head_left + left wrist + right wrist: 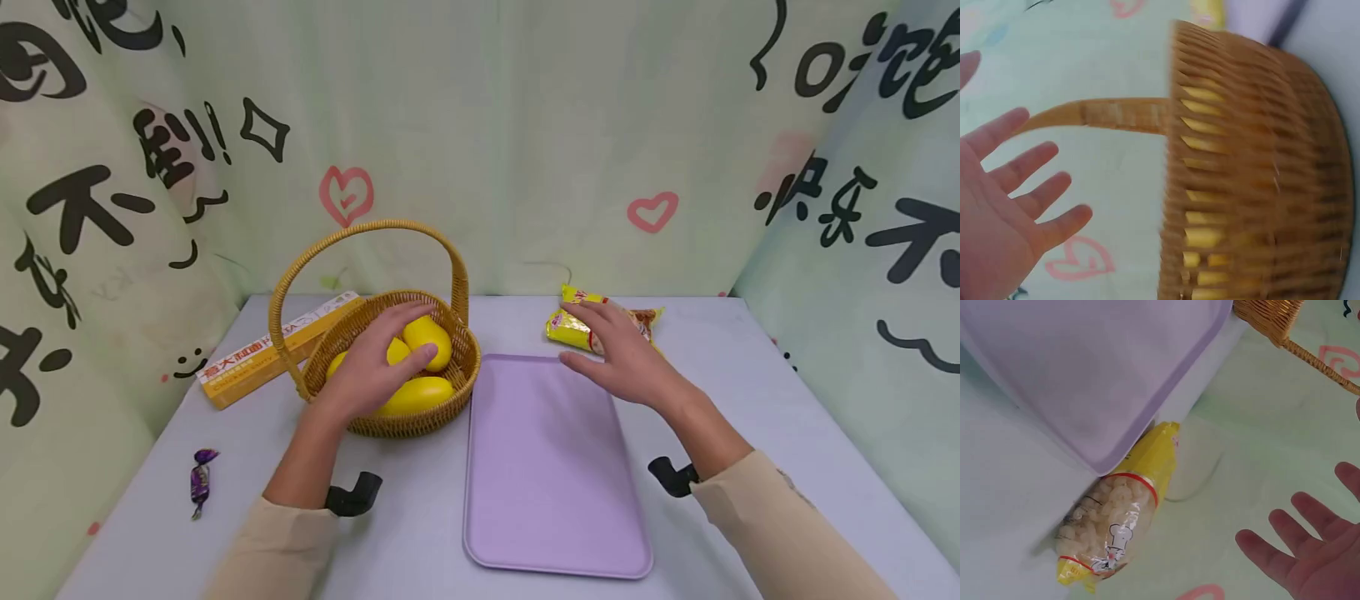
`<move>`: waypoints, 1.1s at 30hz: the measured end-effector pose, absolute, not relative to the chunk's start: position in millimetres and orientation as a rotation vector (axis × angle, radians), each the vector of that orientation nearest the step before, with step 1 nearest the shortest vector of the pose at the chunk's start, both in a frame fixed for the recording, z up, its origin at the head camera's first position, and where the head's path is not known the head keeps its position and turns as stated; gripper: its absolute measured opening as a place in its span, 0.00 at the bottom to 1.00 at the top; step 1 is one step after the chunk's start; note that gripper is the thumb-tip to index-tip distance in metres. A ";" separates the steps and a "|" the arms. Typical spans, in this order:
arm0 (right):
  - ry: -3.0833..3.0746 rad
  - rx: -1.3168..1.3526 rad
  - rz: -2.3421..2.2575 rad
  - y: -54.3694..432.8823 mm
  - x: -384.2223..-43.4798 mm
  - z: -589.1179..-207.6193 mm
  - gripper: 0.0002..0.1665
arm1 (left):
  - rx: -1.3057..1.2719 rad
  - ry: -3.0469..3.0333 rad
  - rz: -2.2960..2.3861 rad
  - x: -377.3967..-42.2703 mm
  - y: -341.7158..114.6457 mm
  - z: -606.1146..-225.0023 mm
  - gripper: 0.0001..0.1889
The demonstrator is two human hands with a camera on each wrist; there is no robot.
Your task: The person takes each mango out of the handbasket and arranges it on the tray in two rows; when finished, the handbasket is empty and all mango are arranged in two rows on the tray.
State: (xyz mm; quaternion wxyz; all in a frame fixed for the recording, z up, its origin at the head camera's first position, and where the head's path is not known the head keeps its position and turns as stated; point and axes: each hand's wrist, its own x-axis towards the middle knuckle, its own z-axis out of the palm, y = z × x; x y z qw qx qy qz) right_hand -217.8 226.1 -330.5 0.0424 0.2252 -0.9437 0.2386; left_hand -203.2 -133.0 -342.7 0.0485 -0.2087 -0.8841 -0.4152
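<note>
My left hand (378, 362) is held over a wicker basket (408, 425) with a tall arched handle, fingers extended and holding nothing. Inside the basket lie several yellow fruits (416, 396), partly covered by that hand. In the left wrist view the left palm (997, 231) stands apart from the basket's woven side (1247, 169). My right hand (630, 362) hovers with loosely straight fingers near a yellow snack-type bag (573, 332), hiding part of it. The right wrist view shows the bag (1119, 512) has a clear window with pale curled pieces, apart from the fingers (1266, 553).
A light purple tray (555, 475) lies on the white table between the forearms, right of the basket. Behind the basket's left side is a long orange and white box (277, 350). A purple wrapped candy (200, 483) lies at left. Printed curtains (495, 167) surround the table.
</note>
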 end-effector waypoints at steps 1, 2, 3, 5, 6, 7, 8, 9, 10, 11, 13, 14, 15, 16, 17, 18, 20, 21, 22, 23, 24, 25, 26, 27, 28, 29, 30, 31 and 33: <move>-2.885 0.694 0.749 224.4 -219.4 -328.8 0.41 | -0.622 -2.650 -1.338 -202.0 -134.8 -342.3 0.30; -2.884 0.698 0.769 223.1 -220.8 -327.2 0.41 | -0.608 -2.600 -1.417 -200.7 -136.7 -342.2 0.29; -2.882 0.698 0.786 221.8 -222.1 -325.5 0.40 | -0.599 -2.546 -1.494 -199.4 -138.8 -342.3 0.27; -2.881 0.696 0.822 218.6 -223.9 -322.3 0.39 | -0.584 -2.439 -1.638 -195.8 -143.6 -342.2 0.26; -2.880 0.695 0.836 216.9 -224.7 -320.6 0.39 | -0.579 -2.392 -1.691 -193.8 -146.5 -342.2 0.26; -2.876 0.696 0.853 215.5 -225.6 -319.0 0.39 | -0.577 -2.342 -1.745 -191.8 -149.3 -342.1 0.25; -2.872 0.699 0.859 214.1 -226.3 -317.4 0.39 | -0.573 -2.304 -1.783 -189.7 -152.1 -341.7 0.25; -2.869 0.701 0.863 212.6 -227.1 -315.8 0.39 | -0.568 -2.275 -1.801 -187.6 -154.8 -341.2 0.24; -2.869 0.703 0.869 211.2 -227.8 -314.2 0.39 | -0.565 -2.253 -1.811 -185.6 -157.3 -340.6 0.24; -2.868 0.701 0.872 210.0 -228.5 -312.9 0.39 | -0.562 -2.237 -1.812 -184.1 -159.6 -340.2 0.23; -2.869 0.699 0.872 208.4 -230.0 -310.9 0.39 | -0.563 -2.202 -1.826 -181.4 -163.4 -339.4 0.22; -2.871 0.699 0.876 207.6 -230.6 -310.2 0.39 | -0.560 -2.183 -1.834 -180.4 -165.3 -339.3 0.22; -2.872 0.699 0.881 206.6 -231.2 -309.6 0.39 | -0.556 -2.157 -1.845 -179.4 -167.3 -339.3 0.21; -2.874 0.703 0.886 205.6 -231.8 -309.3 0.38 | -0.553 -2.120 -1.862 -178.3 -169.5 -339.5 0.21; -2.874 0.709 0.891 204.4 -232.4 -309.2 0.38 | -0.554 -2.065 -1.892 -176.9 -172.0 -339.6 0.20; -2.871 0.722 0.902 203.1 -233.0 -309.1 0.37 | -0.550 -2.008 -1.916 -175.1 -174.7 -339.5 0.20; -2.870 0.739 0.936 200.2 -234.5 -309.7 0.37 | -0.549 -1.873 -1.964 -171.6 -180.9 -339.6 0.19; -2.872 0.742 0.950 198.8 -235.2 -310.1 0.36 | -0.558 -1.801 -1.989 -169.7 -184.3 -339.6 0.19; -2.875 0.743 0.972 197.6 -235.9 -310.6 0.36 | -0.577 -1.728 -2.016 -168.0 -187.8 -339.7 0.19; -2.876 0.744 0.993 196.6 -236.5 -311.0 0.35 | -0.598 -1.661 -2.041 -166.5 -191.2 -339.8 0.19; -2.876 0.746 1.012 195.7 -237.2 -311.4 0.35 | -0.623 -1.602 -2.056 -165.5 -194.6 -340.0 0.19; -2.878 0.745 1.022 194.7 -237.9 -311.7 0.35 | -0.655 -1.543 -2.076 -164.9 -197.9 -340.5 0.19; -2.878 0.750 1.039 193.8 -238.4 -311.6 0.35 | -0.679 -1.493 -2.095 -164.1 -200.8 -341.2 0.19; -2.879 0.754 1.056 193.0 -239.0 -311.5 0.35 | -0.697 -1.452 -2.113 -163.7 -203.5 -342.5 0.20; -2.878 0.763 1.075 191.9 -239.7 -311.3 0.35 | -0.707 -1.422 -2.124 -163.3 -206.0 -343.8 0.20; -2.879 0.771 1.089 190.7 -240.5 -310.8 0.34 | -0.712 -1.398 -2.135 -163.0 -208.4 -345.5 0.20; -2.879 0.779 1.104 189.2 -241.3 -310.2 0.34 | -0.719 -1.377 -2.143 -163.1 -211.0 -347.3 0.20; -2.877 0.789 1.119 187.6 -241.9 -309.5 0.34 | -0.718 -1.364 -2.153 -163.2 -213.7 -349.0 0.20; -2.878 0.803 1.145 184.2 -243.6 -308.4 0.34 | -0.708 -1.353 -2.166 -163.7 -219.7 -352.3 0.20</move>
